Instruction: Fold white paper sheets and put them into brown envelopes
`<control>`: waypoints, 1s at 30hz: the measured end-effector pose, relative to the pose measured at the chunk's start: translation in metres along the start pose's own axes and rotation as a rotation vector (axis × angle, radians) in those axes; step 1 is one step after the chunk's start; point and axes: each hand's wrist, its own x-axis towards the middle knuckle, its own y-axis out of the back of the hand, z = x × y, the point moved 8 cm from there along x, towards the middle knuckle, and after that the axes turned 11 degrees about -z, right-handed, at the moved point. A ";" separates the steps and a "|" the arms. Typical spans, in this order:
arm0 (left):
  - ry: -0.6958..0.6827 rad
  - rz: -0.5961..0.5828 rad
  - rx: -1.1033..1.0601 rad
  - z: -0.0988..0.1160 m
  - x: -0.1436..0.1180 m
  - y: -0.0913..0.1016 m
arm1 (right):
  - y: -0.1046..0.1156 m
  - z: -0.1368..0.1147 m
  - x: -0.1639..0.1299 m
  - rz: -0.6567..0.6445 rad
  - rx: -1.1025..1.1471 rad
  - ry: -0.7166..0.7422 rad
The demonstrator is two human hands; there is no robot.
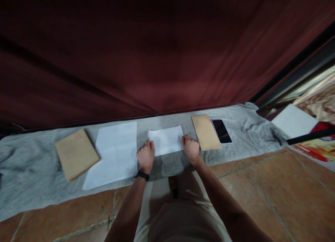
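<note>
Folded white sheet (166, 140): thin paper, rectangular, matte, lying flat on grey cloth (31, 165) at centre of scene. Cloth soft, mottled, creased toward both ends, spread as a long strip over reddish-brown tiled floor (274, 193).

Left hand (146, 157) palm down at left near corner of folded sheet, fingertips touching its left edge; black band (142, 175) on wrist. Right hand (191, 149) palm down at right near corner, fingertips on right edge. Fingers of both hands held together and pressed flat, nothing pinched or lifted. Sheet thus lying between the two hands, slightly farther out than the knuckles.

Left of left hand: larger white sheet (115, 153), unfolded, faint crease lines, just beside the hand. Farther left: tan envelope (76, 153), stiff-looking, rectangular. Right of right hand: second tan envelope (206, 132), narrower, just beside the hand; dark-screened phone (221, 131) alongside its right edge.

Far side: dark red curtain (157, 53), heavy folds.
</note>
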 end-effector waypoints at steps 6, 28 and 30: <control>-0.014 0.002 0.029 0.003 0.000 0.000 | -0.001 -0.001 -0.001 0.001 0.010 -0.031; -0.022 0.018 0.029 0.005 0.000 0.000 | -0.024 -0.078 -0.045 0.160 0.125 0.491; -0.024 0.028 0.021 0.005 -0.001 0.001 | -0.026 -0.076 -0.044 0.153 0.124 0.480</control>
